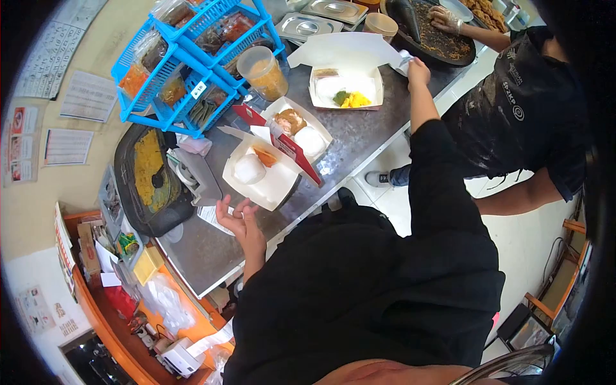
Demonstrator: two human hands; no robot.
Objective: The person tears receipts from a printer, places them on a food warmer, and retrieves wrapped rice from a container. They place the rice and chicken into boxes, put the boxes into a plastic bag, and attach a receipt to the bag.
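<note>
Food box [343, 52] | right grip [418, 72] clamped on white piece [404, 59] | left grip [241, 222] apart | shirt [515, 77]: "SP2KP"

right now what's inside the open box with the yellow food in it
The box shows something white, green food and yellow pieces, plus something brownish; whatever lies beneath the food is covered.

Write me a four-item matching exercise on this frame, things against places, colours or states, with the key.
1. rack
2. left hand
3. right hand
4. co-worker's hand

A. gripping something pale by a raised box lid
B. at the dark pan
C. blue
D. fingers apart, nothing visible in its grip

Pairs: 1-C, 2-D, 3-A, 4-B
</note>
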